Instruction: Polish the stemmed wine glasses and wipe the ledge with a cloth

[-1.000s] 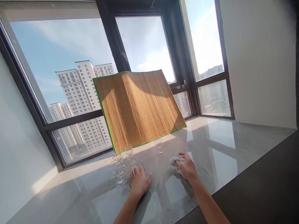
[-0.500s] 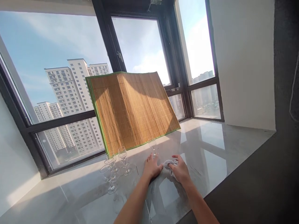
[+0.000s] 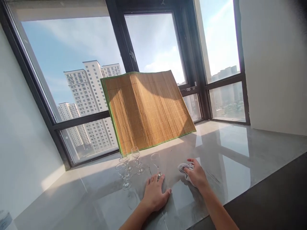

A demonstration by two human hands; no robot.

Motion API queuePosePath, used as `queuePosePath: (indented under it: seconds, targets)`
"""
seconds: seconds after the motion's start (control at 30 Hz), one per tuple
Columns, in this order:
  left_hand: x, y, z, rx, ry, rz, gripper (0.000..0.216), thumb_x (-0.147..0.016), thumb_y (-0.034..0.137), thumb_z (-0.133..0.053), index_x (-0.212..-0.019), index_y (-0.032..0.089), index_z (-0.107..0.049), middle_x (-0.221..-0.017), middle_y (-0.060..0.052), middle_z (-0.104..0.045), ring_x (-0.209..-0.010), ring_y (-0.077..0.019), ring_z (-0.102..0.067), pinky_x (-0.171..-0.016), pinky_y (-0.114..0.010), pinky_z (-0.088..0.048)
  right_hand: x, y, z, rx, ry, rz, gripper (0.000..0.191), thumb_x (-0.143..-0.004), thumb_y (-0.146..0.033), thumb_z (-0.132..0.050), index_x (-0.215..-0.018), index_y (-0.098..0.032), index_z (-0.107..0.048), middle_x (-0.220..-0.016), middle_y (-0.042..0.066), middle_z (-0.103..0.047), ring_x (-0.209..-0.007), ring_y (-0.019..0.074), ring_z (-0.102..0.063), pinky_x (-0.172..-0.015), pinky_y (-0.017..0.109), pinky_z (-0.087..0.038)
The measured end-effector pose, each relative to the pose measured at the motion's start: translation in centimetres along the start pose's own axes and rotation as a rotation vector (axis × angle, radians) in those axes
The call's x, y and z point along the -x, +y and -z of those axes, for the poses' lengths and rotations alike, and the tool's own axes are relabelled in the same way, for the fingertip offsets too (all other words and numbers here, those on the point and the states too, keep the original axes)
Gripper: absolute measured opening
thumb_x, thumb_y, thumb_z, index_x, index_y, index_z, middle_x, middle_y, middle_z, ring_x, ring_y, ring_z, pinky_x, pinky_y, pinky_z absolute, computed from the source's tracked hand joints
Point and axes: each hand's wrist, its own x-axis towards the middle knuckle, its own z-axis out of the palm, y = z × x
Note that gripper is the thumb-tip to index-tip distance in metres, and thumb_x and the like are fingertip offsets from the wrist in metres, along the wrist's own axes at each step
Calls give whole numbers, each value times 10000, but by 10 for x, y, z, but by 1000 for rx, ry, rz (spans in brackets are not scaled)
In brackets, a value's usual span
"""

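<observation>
My left hand (image 3: 155,195) lies low over the sill, thumb out to the side. Its fingertips are at the foot of a small clear stemmed glass (image 3: 155,161), which stands upright; the foot is partly hidden by the fingers. In my right hand (image 3: 197,174) is a crumpled white cloth (image 3: 183,167), gripped between thumb and fingers and resting on the glossy sill (image 3: 216,150). Left of my left hand stands a cluster of several similar glasses (image 3: 136,156), upright and overlapping in view.
A bamboo mat (image 3: 148,108) with green edging leans against the dark window frame (image 3: 203,105) behind the glasses. A clear object (image 3: 6,220) is cut off at the lower left. The sill's front edge (image 3: 240,195) runs diagonally at the lower right.
The single glass and my left hand have moved nearer to me and left, toward the cluster. My right hand still holds the cloth. The view has shifted.
</observation>
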Motion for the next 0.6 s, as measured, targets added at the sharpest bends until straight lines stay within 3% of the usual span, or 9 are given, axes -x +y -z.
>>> queuePosePath:
  seconds: [0.17, 0.27, 0.37, 0.5, 0.6]
  targets:
    - [20, -34, 1, -84, 94, 294, 705, -870, 537, -420, -1484, 192, -417, -1562, -152, -349, -1442, -335, -285, -1174, -511, -169, 2, 1, 2, -4, -5, -10, 507, -574, -423, -629, -1022, -188, -605, -844, 70, -690, -742, 245, -649, -698, 331, -476]
    - [16, -41, -3, -109, 147, 426, 732, -861, 518, -441, -1468, 109, -419, -1556, -222, -317, -1445, -369, -253, -1164, -528, -158, 3, -2, 3, 28, 12, -12, 518, -559, -447, -620, -1008, -189, -612, -886, 101, -692, -806, 275, -660, -729, 352, -476]
    - [12, -39, -7, -85, 214, 468, 680, -832, 466, -500, -1406, 101, -466, -1533, -234, -319, -1437, -380, -238, -1154, -528, -165, 2, -4, 4, 21, 9, -14, 533, -550, -474, -605, -1003, -193, -606, -883, 105, -690, -808, 286, -662, -737, 366, -478]
    - [8, -38, -9, 38, 377, 482, 370, -787, 369, -546, -1092, 162, -572, -1240, -150, -522, -1233, -317, -452, -1063, -451, -323, 2, -9, 5, 13, 1, -42, 567, -547, -492, -600, -1028, -192, -590, -901, 104, -688, -806, 283, -661, -733, 362, -478]
    - [-1, -44, -10, 268, 540, 561, 179, -766, 307, -557, -900, 203, -498, -1029, -92, -533, -1080, -268, -511, -972, -387, -404, 3, -14, 6, 19, -12, -58, 586, -562, -493, -600, -1063, -190, -590, -947, 118, -688, -867, 289, -660, -726, 347, -473]
